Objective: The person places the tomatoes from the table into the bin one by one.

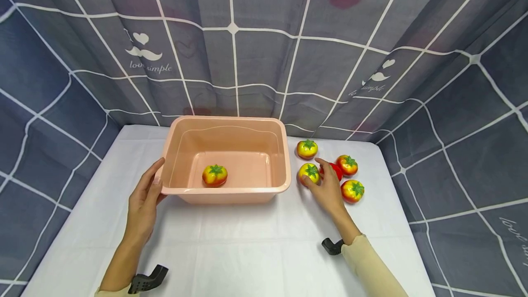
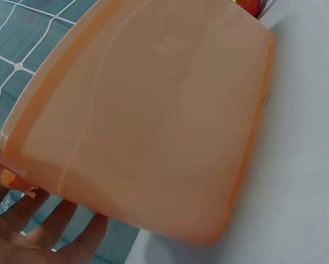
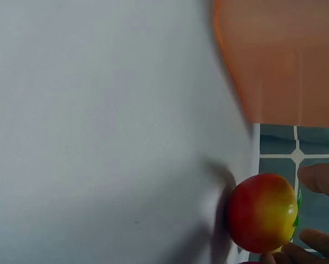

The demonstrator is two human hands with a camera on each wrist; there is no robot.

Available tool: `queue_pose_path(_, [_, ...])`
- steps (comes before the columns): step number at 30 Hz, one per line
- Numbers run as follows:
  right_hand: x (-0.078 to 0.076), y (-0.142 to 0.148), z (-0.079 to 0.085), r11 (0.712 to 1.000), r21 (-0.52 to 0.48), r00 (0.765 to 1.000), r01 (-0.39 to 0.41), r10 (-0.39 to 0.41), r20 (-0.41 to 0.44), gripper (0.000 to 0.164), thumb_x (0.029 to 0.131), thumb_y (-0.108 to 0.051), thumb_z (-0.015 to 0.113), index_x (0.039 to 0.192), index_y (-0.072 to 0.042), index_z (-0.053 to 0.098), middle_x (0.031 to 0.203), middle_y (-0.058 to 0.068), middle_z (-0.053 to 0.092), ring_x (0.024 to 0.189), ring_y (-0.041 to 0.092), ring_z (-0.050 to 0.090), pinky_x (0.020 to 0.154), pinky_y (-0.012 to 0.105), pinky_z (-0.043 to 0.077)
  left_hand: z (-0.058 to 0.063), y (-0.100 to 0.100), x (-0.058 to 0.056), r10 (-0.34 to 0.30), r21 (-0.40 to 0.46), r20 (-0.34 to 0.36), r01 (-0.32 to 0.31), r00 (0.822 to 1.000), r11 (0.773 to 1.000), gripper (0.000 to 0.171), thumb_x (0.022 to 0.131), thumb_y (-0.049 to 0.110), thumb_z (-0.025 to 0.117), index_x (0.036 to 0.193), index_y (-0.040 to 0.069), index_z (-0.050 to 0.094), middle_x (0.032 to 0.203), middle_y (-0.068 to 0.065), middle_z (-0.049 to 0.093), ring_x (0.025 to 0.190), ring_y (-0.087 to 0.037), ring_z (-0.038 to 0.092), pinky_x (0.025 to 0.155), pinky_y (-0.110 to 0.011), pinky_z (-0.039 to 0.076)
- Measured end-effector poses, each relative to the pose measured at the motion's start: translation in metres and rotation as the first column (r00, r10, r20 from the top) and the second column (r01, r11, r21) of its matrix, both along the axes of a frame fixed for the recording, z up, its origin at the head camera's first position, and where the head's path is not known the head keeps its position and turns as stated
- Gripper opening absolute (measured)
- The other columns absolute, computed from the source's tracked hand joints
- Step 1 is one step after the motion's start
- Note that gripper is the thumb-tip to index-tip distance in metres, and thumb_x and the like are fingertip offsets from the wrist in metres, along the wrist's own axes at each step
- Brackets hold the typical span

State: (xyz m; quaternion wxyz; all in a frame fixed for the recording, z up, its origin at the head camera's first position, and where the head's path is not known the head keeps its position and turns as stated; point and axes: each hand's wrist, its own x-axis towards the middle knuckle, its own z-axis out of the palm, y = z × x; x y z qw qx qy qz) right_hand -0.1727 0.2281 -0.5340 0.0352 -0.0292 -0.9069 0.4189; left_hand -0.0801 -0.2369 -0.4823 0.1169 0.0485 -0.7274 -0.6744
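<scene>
A pink plastic basin (image 1: 231,197) stands on the white-covered table, with one red-and-yellow toy tomato (image 1: 214,176) inside. My left hand (image 1: 142,207) holds the basin's left rim; in the left wrist view its fingers (image 2: 54,223) lie against the wall under the rim. My right hand (image 1: 327,191) is to the right of the basin, thumb and forefinger spread around a yellow-red tomato (image 1: 309,172). In the right wrist view a gap shows between that tomato (image 3: 263,213) and the upper digit, while the lower fingers are right beside it.
Near my right hand lie more toy tomatoes: one behind (image 1: 307,149), two to the right (image 1: 346,165) (image 1: 352,191), and a red round thing (image 1: 337,171) partly hidden by my fingers. Grey checked curtains (image 1: 264,58) close off the table's back and sides.
</scene>
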Motion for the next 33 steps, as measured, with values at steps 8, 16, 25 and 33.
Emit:
queue_pose_path(8, [0.001, -0.006, -0.011, 0.999, 0.037, 0.999, -0.040, 0.039, 0.022, 0.076, 0.092, -0.031, 0.085, 0.156, -0.013, 0.048, 0.149, 0.018, 0.060, 0.133, 0.039, 0.060, 0.116, 0.059, 0.051, -0.001, 0.000, 0.001, -0.009, -0.003, -0.004, 0.009, 1.000, 1.000, 0.049, 0.117, 0.018, 0.045, 0.166, 0.017, 0.044, 0.171, -0.001, 0.043, 0.135, -0.001, 0.059, 0.099, -0.009, 0.055])
queue_pose_path(16, [0.002, -0.006, -0.014, 0.999, 0.001, 0.999, -0.047, 0.047, 0.012, 0.077, 0.091, -0.025, 0.086, 0.157, -0.012, 0.047, 0.149, 0.017, 0.060, 0.131, 0.039, 0.063, 0.114, 0.057, 0.053, 0.000, 0.001, 0.000, -0.008, -0.010, -0.012, 0.008, 1.000, 1.000, 0.049, 0.116, 0.017, 0.045, 0.166, 0.017, 0.044, 0.171, -0.002, 0.043, 0.136, -0.001, 0.059, 0.099, -0.009, 0.056])
queue_pose_path(25, [0.003, -0.004, -0.014, 0.999, -0.003, 0.999, -0.043, 0.043, 0.004, 0.077, 0.091, -0.027, 0.087, 0.156, -0.012, 0.048, 0.148, 0.017, 0.061, 0.129, 0.039, 0.063, 0.115, 0.057, 0.053, -0.001, 0.002, 0.000, -0.006, 0.017, -0.018, 0.006, 1.000, 1.000, 0.049, 0.116, 0.015, 0.045, 0.165, 0.014, 0.045, 0.171, -0.001, 0.043, 0.135, -0.002, 0.059, 0.099, -0.010, 0.057])
queue_pose_path(33, [0.005, -0.005, -0.014, 0.999, -0.033, 0.999, -0.032, 0.032, 0.021, 0.077, 0.091, -0.027, 0.088, 0.156, -0.014, 0.048, 0.145, 0.016, 0.064, 0.126, 0.036, 0.065, 0.112, 0.052, 0.056, -0.001, 0.000, 0.002, 0.000, -0.017, -0.005, 0.000, 1.000, 1.000, 0.049, 0.117, 0.019, 0.044, 0.166, 0.017, 0.044, 0.170, -0.001, 0.044, 0.132, -0.002, 0.062, 0.098, -0.009, 0.056])
